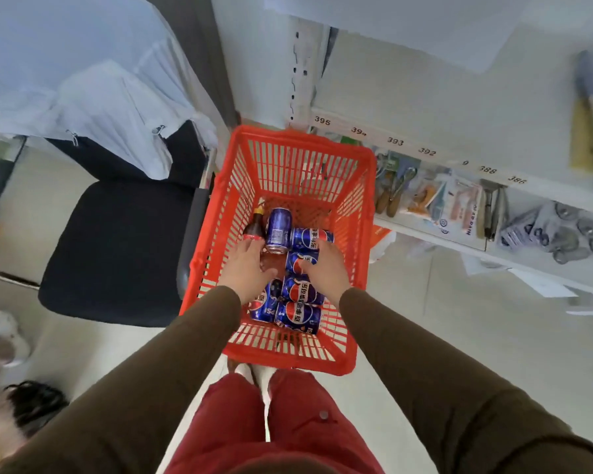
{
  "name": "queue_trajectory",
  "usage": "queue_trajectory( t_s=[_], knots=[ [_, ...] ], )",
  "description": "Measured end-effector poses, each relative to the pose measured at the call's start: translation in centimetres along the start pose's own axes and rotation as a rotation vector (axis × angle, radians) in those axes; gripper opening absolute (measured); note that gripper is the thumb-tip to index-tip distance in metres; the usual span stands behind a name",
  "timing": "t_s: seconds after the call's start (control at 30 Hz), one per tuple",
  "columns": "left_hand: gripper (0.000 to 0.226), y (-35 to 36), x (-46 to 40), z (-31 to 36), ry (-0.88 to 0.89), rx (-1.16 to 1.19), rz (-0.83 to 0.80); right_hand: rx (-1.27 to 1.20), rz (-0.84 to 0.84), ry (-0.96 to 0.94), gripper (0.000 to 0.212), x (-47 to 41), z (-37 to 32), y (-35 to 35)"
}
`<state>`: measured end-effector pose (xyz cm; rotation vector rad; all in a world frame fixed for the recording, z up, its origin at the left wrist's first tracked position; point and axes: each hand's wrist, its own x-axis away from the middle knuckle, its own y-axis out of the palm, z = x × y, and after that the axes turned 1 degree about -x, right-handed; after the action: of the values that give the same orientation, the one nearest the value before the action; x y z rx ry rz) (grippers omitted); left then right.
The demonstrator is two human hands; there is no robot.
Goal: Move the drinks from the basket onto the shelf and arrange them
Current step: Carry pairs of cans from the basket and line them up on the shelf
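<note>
A red plastic basket (298,159) stands on the floor in front of me. Several blue cola cans (300,316) lie on its bottom, and one blue can (278,229) lies at the far end beside a small dark bottle (254,227) with a yellow cap. My left hand (249,268) reaches into the basket with fingers spread, its fingertips at the dark bottle. My right hand (324,268) rests over a blue can (302,261), fingers curled around it. The white shelf (408,145) with number labels runs along the right.
A black chair (117,248) draped with a white cloth stands left of the basket. The lower shelf level holds packaged tools and hardware (459,203). Pale floor lies to the right of the basket. Someone's shoes (0,336) show at the left edge.
</note>
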<state>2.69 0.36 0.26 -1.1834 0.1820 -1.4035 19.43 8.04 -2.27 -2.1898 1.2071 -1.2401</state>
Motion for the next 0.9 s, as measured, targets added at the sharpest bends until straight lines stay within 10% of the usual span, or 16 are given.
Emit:
queue_trajectory(
  t_s=[0.9],
  knots=[
    [0.071,4.0,-21.1,-0.2,-0.106,-0.318,-0.080,0.567,-0.334,-0.005,0.092,-15.8,1.4,1.3]
  ],
)
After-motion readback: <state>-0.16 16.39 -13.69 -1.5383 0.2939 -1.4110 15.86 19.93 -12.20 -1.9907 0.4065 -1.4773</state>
